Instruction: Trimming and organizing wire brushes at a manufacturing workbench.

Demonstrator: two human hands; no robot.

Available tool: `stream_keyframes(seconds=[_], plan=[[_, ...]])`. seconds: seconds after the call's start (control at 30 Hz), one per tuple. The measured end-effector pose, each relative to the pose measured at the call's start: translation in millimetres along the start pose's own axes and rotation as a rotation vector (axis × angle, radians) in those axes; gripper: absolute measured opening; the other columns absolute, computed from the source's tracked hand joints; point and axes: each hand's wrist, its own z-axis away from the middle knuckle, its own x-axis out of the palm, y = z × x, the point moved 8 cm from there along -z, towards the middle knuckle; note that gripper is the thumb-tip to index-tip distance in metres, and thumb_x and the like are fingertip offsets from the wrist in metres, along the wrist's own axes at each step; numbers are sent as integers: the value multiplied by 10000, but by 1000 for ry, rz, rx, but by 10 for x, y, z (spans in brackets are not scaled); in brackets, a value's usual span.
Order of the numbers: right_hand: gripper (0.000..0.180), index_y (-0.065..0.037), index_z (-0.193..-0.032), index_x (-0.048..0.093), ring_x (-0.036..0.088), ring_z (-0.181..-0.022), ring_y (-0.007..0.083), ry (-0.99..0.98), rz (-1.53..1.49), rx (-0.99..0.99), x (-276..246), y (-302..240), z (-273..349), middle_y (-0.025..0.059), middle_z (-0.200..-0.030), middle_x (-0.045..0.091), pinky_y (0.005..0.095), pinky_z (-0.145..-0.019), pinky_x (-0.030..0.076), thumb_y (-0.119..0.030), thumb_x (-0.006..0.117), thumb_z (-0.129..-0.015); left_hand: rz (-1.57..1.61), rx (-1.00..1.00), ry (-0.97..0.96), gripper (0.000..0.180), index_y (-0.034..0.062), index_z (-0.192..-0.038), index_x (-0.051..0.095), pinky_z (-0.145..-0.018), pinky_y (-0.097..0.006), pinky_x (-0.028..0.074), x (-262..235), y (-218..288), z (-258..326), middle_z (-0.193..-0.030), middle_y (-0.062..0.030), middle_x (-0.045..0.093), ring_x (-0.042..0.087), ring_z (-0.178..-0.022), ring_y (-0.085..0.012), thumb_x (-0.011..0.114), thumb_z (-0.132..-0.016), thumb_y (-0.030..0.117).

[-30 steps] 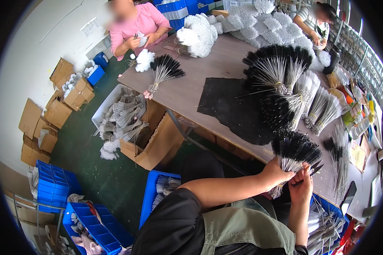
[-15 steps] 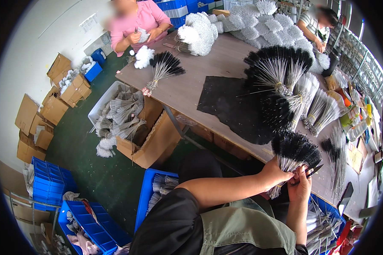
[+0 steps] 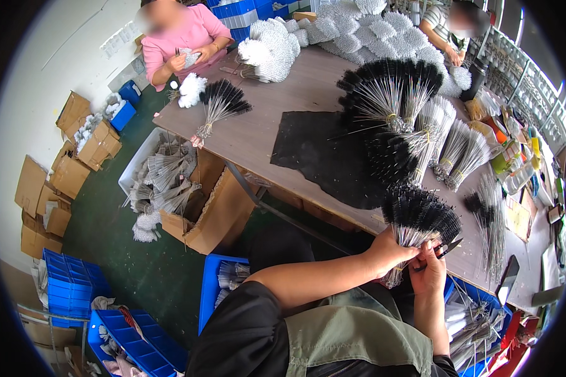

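Note:
My left hand [image 3: 387, 254] is wrapped round a bundle of black-bristled wire brushes [image 3: 419, 213], at the wire stems just below the bristles. The bristle heads fan out upward and the bare wire ends point down below my fingers. My right hand [image 3: 429, 270] is closed against the right side of this bundle, its thumb and fingertips near my left thumb. A dark pointed tool [image 3: 450, 247] juts from the right hand toward the upper right; its grip is hidden in my fingers. Both hands are at the table's near edge.
On the table [image 3: 283, 81] lie a black mat [image 3: 314, 151], black brush bundles [image 3: 390, 94], white brush bundles [image 3: 468, 151] and loose wire brushes [image 3: 487, 213]. Two people work across it. A carton [image 3: 207, 220] and blue crates [image 3: 75, 283] stand on the floor.
The whole view has shifted, so the table and my hands appear a little farther left. Both hands keep the same hold on the bundle and tool.

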Motion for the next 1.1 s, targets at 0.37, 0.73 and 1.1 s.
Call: stream_keyframes(seconds=[0.37,0.73,1.1], plan=[[225,-101,-814,467,470,-532,109,17,-103,25,199,14,-76,2,-685,516,274,-505,445,-21,676,-834,-9,-8,32,381,-40,-1196,549,-908,-339,480,-178,43,-43,-1139,-115,625,600,-1048,-209,624,-829,26],[230,-87,-712,515,566,-540,164,-14,-117,-36,16,-111,-20,61,-666,603,269,-510,450,-76,717,-821,-78,-41,77,300,-25,-1150,555,-808,-323,535,-75,-106,-103,-1050,-105,637,635,-894,-180,586,-852,-2],[126,-64,-845,619,517,-607,67,-32,30,-94,24,-128,-68,-15,-730,605,209,-539,386,-118,730,-819,-213,-3,46,333,-26,-1185,563,-816,-332,505,-77,-92,-114,-1100,-114,635,619,-941,-196,580,-857,24]])
